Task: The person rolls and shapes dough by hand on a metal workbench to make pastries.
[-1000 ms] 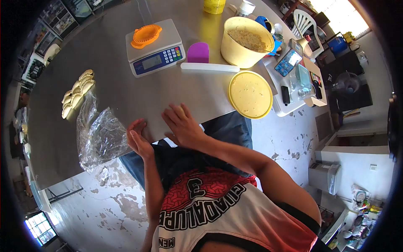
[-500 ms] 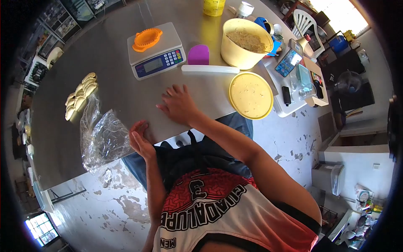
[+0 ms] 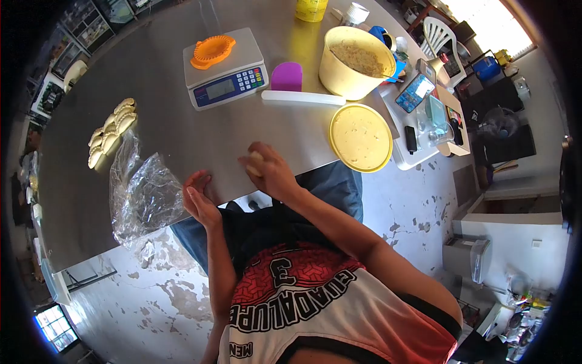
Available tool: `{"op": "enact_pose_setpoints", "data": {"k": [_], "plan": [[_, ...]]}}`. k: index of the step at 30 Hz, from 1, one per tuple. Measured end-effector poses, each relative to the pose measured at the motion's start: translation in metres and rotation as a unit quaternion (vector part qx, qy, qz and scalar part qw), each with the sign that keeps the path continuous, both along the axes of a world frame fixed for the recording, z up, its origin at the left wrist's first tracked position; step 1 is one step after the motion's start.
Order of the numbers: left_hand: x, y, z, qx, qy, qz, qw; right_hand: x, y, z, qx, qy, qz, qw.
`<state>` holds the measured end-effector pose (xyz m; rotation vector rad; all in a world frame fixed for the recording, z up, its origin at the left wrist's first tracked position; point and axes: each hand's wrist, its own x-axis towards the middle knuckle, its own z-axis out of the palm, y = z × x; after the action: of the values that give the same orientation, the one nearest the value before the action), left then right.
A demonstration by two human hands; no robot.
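My right hand point(image 3: 268, 168) is closed round a small pale lump of dough point(image 3: 256, 162) just above the steel table's front edge. To its left, my left hand point(image 3: 200, 197) rests at the edge with its fingers apart and curved, holding nothing. Crumpled clear plastic point(image 3: 148, 194) lies beside my left hand. Several crimped pastries point(image 3: 111, 134) sit farther left on the table. An orange dough press point(image 3: 212, 51) lies open on the digital scale point(image 3: 227, 91). A purple scraper point(image 3: 287, 77) and a white rolling pin point(image 3: 303, 97) are beyond my right hand.
A tub of filling point(image 3: 357, 60) stands at the back right, with a round yellow lid point(image 3: 361, 138) nearer the front edge. Right of them, a white tray point(image 3: 418, 155) bears a phone point(image 3: 416, 92) and containers. A yellow container point(image 3: 310, 9) stands at the far edge.
My right hand was spread flat on the table; now it is closed with a lump of dough showing in it. My left hand has hardly moved. The view has shifted slightly.
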<state>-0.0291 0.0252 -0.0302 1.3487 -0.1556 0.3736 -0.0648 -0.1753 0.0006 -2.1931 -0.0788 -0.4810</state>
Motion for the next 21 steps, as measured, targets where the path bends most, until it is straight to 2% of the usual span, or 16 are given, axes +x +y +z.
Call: {"op": "enact_pose_setpoints", "data": {"k": [2,3,5,8,12,14,15,17,21], "plan": [[0.000,-0.001,0.000,-0.002,-0.002,-0.003,1.000,-0.008,-0.005,-0.003,-0.096,-0.080,0.108,0.986],[0.000,-0.001,0.000,-0.002,0.000,-0.005,1.000,-0.012,-0.006,-0.002,-0.097,-0.080,0.107,0.986],[0.001,0.000,0.000,-0.003,0.000,-0.004,1.000,-0.018,-0.004,0.004,-0.185,-0.077,0.164,0.966],[0.000,0.000,-0.001,0.003,-0.012,-0.002,1.000,-0.024,0.008,0.033,-0.167,-0.046,0.177,0.969],[0.001,0.000,0.001,0.001,-0.005,-0.004,1.000,-0.020,0.032,0.032,-0.165,-0.084,0.145,0.972],[0.001,0.000,0.002,0.010,-0.009,-0.007,1.000,-0.004,0.035,0.029,-0.176,-0.002,0.133,0.975],[0.000,-0.001,0.003,0.009,-0.004,-0.005,1.000,0.008,0.037,0.027,-0.174,-0.002,0.131,0.976],[-0.001,-0.002,0.004,0.010,0.001,-0.004,1.000,0.039,0.035,0.023,-0.131,0.022,0.042,0.990],[0.000,-0.001,0.002,0.003,0.008,0.012,1.000,0.065,0.017,0.025,-0.098,0.035,0.014,0.994]]}}
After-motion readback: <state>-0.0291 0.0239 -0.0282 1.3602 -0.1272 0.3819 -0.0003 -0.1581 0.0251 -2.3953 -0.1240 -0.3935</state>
